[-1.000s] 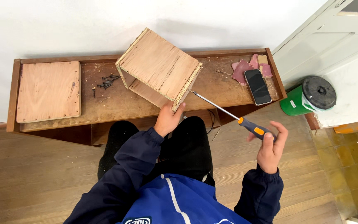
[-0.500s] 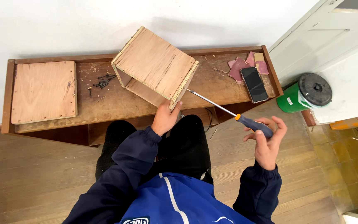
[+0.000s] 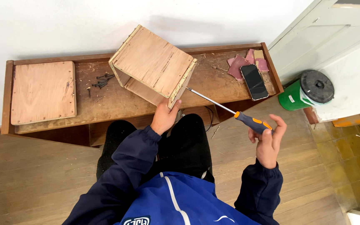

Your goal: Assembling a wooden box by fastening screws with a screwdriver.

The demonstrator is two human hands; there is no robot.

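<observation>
Box stands tipped near the desk's front edge, so its side faces the screwdriver. Left hand grips its lower corner to steady it. Right hand curls round the handle, tip touching the box edge. Screws lie nearby.

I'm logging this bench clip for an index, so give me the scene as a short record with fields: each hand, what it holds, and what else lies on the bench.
left hand: grips the lower corner of the tilted plywood box
right hand: holds the screwdriver by its orange and grey handle, tip at the box's edge
bench: long wooden shelf unit against a white wall
on bench: loose plywood panel, dark screws, sandpaper pieces, phone
floor: green bucket with black lid
</observation>
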